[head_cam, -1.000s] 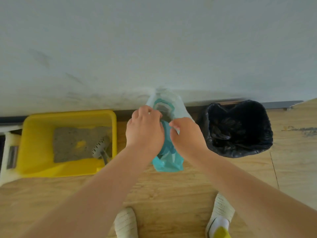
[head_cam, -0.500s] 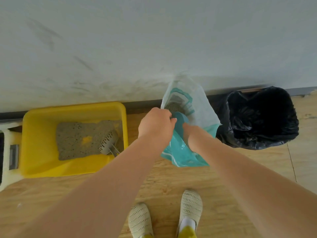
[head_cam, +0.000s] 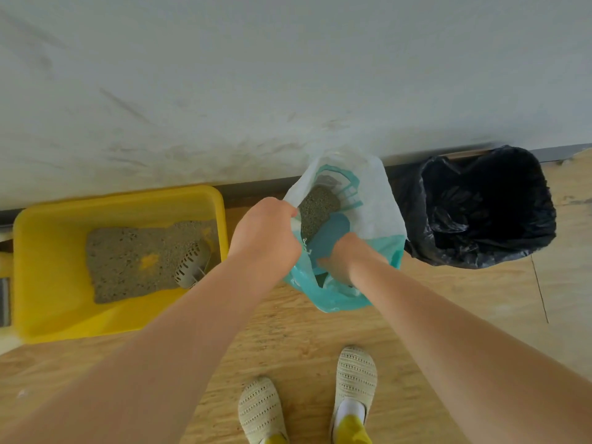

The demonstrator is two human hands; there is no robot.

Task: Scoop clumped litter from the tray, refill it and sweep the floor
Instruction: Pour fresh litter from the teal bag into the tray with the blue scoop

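Observation:
A white and teal litter bag (head_cam: pixel 381 200) stands open on the floor against the wall, with grey litter (head_cam: pixel 317 206) showing inside. My left hand (head_cam: pixel 266 232) grips the bag's left rim and holds the mouth open. My right hand (head_cam: pixel 342 261) reaches down inside the bag, its fingers mostly hidden, beside a flat blue shape (head_cam: pixel 331 233). The yellow litter tray (head_cam: pixel 51 283) lies at the left with a patch of grey litter (head_cam: pixel 134 261) in it. A grey slotted scoop (head_cam: pixel 192 264) rests in the tray at the litter's right edge.
A bin lined with a black bag (head_cam: pixel 480 206) stands right of the litter bag, against the wall. My two feet in pale knit shoes (head_cam: pixel 355 376) stand on the wooden floor (head_cam: pixel 288 341). A white object (head_cam: pixel 4 283) shows at the far left edge.
The bag's mouth has been pulled wider open. My right hand has gone from the bag's rim down into the bag. The left hand keeps its grip on the rim.

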